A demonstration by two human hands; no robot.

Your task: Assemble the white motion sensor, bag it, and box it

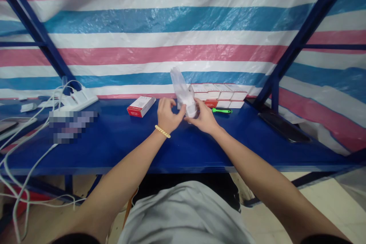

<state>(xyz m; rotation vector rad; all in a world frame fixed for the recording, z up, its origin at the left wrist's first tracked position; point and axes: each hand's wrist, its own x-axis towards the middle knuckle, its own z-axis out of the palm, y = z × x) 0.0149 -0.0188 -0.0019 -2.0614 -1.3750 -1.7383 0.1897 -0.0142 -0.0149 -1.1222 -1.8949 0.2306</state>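
Observation:
Above the middle of the blue table, my right hand [205,117] is closed around a small white rounded object [191,110], whose exact kind I cannot make out. A translucent plastic bag [179,83] covers it at least in part and sticks up beyond my fingers. My left hand [169,115], with a yellow twisted band at the wrist, pinches at the near side of the bag with thumb and forefinger. To the left of that hand lies a red and white box [141,106]. A green-handled tool [222,110] lies just right of my right hand.
Several white and red boxes [225,93] stand stacked at the back of the blue table [122,152]. A dark tray-like object [283,126] lies at the right. White cables and a power strip [77,99] crowd the left end. Blue frame posts and striped sheeting rise behind.

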